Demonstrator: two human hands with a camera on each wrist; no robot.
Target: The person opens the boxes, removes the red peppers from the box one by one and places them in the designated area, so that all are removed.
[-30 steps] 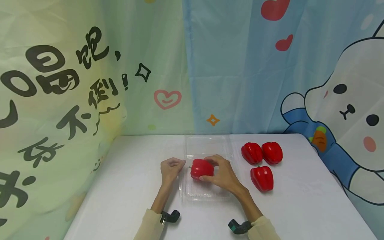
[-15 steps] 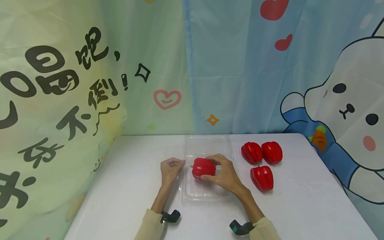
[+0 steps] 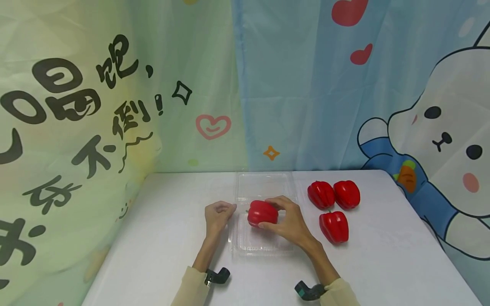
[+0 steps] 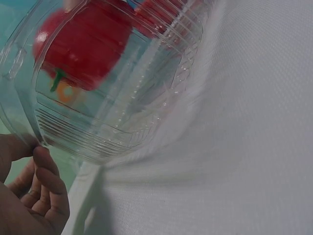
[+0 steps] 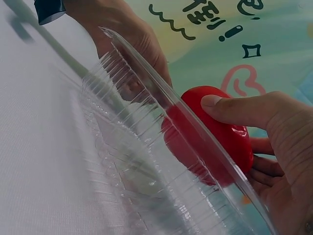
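Observation:
My right hand (image 3: 290, 219) grips a red bell pepper (image 3: 262, 213) between thumb and fingers, over the near half of a clear plastic clamshell box (image 3: 264, 244). The pepper's green stem points left. In the right wrist view, part of the pepper (image 5: 210, 137) shows above the box rim and part through the clear wall. My left hand (image 3: 219, 216) is at the box's left side. The left wrist view shows its thumb and index finger pinching the box edge, the other fingers curled. The box lid (image 3: 264, 185) lies folded back, away from me.
Three more red bell peppers stand right of the box: one at the back (image 3: 321, 195), one beside it (image 3: 347, 194) and one nearer (image 3: 334, 227). A white-covered table (image 3: 168, 238) lies beneath. A printed curtain (image 3: 279, 85) hangs along the table's far edge.
My right hand has shifted slightly right and away from me, carrying the bell pepper along. The left hand keeps its place at the box edge.

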